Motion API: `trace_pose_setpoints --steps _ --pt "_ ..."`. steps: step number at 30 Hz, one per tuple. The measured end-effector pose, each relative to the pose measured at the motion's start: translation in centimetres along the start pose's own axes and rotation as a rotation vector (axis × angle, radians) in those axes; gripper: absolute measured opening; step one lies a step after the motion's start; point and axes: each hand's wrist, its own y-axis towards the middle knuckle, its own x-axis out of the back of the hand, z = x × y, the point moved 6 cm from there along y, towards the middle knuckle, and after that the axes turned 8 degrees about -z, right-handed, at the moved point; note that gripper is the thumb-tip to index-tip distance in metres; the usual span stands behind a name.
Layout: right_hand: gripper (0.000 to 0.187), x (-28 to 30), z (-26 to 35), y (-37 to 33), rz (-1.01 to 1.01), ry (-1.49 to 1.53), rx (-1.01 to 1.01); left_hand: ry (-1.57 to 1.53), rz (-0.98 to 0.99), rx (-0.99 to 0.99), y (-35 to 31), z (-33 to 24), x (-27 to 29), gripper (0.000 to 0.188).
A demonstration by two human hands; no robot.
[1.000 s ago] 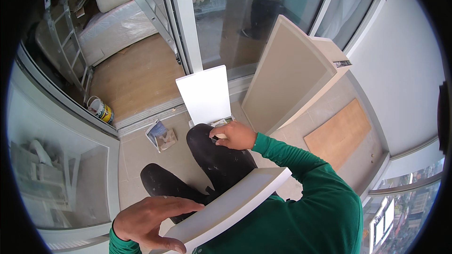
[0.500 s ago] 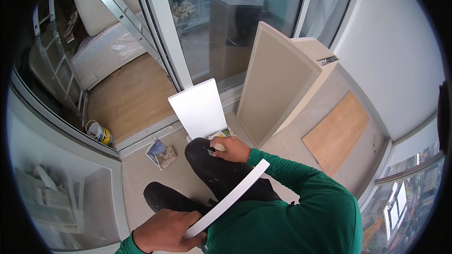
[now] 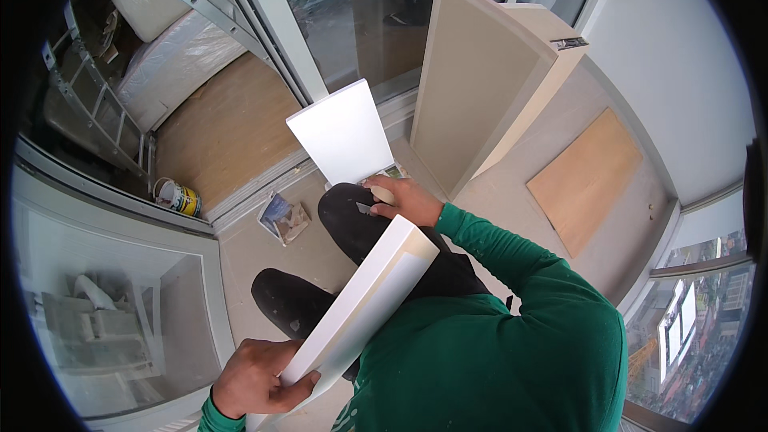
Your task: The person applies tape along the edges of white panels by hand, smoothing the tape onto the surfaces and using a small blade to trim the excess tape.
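My left hand (image 3: pixel 258 380) is closed round the lower end of a white panel (image 3: pixel 364 292), which slants up across my lap. Its long narrow edge and part of one broad face show, with a yellowish strip between them. My right hand (image 3: pixel 406 202) rests by my raised knee, its fingers wrapped round the pale handle of a putty knife (image 3: pixel 382 194). The short metal blade points left, over the dark trouser leg. Just beyond that knee, another white panel (image 3: pixel 342 132) leans against the sliding door frame.
A large beige cabinet piece (image 3: pixel 472 88) stands ahead to the right. A brown board (image 3: pixel 588 180) lies on the floor behind it. At left are a paint bucket (image 3: pixel 178 198), crumpled printed paper (image 3: pixel 284 218), a metal ladder (image 3: pixel 196 2) and a plastic-wrapped mattress (image 3: pixel 180 60).
The white panel in my left hand has turned from edge-on, so part of its broad face shows. My view has tipped downward. My right hand still grips the putty knife at the knee.
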Motion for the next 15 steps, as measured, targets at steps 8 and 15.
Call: trace_pose_setpoints --steps 8,15 --pt "0.057 1.9 3.2 -3.0 0.049 -0.142 -0.039 -0.129 -0.452 0.191 -9.7 2.5 3.7 0.034" --pt "0.059 1.0 7.3 -8.4 0.207 -0.363 0.275 -0.570 -1.143 0.327 -16.5 8.7 4.8 0.038"
